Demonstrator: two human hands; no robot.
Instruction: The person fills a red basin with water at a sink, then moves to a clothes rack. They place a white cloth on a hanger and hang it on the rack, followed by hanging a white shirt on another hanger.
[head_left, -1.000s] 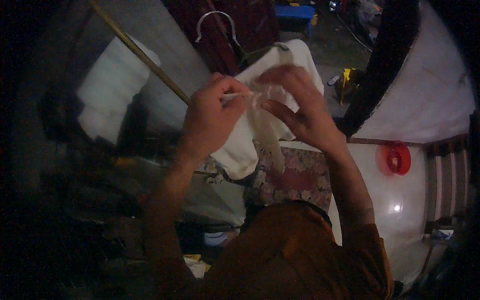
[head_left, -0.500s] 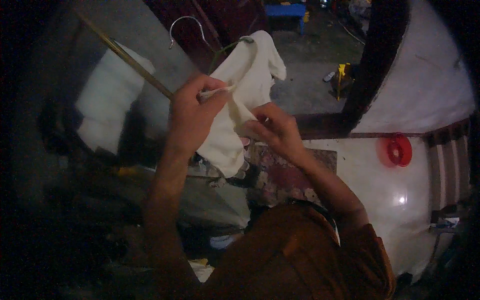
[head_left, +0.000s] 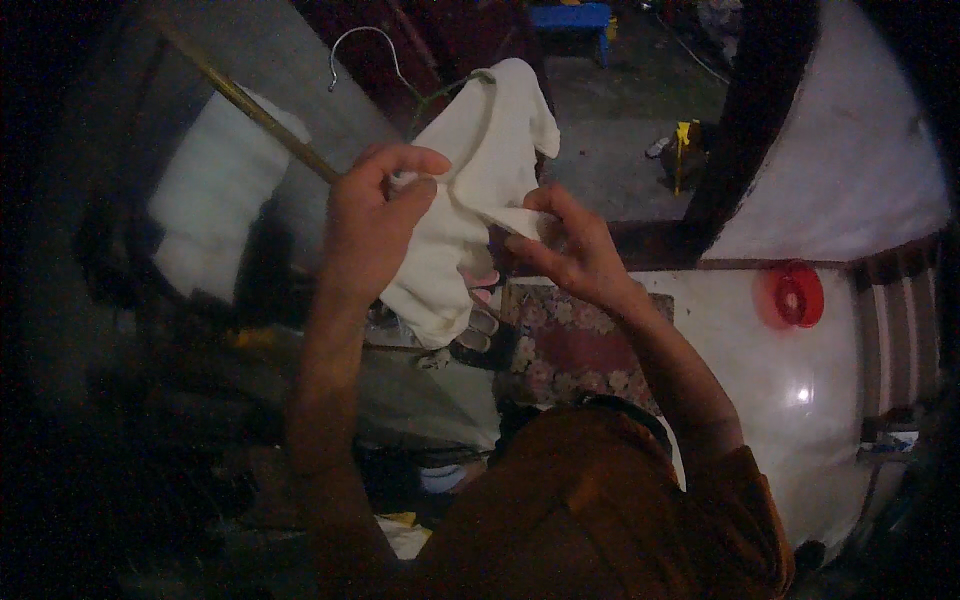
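A white shirt [head_left: 490, 130] hangs in front of me on a wire hanger [head_left: 420, 95] with a bare, curved metal hook. My left hand [head_left: 375, 225] is on the near left side of the shirt, a fold of cloth caught in the crook of its thumb and curled fingers. Its thumb and index tips stand slightly apart. On the right, my right hand [head_left: 580, 250] pinches an edge of the shirt and pulls it out sideways. The shirt's lower end dangles between my forearms. Part of the cloth is hidden behind my left hand.
A brass-coloured rod [head_left: 250, 108] slants past a pale cloth [head_left: 215, 190] at left. Below lie a patterned rug [head_left: 580, 345] and some footwear [head_left: 478, 330]. A round red object [head_left: 797, 295] is at right. Beyond the dark doorway frame [head_left: 740, 130] stands a blue bench [head_left: 570, 18].
My right hand has drawn the shirt's edge outward to the right. The left thumb and index tips have parted. The hanger and shirt have shifted slightly left.
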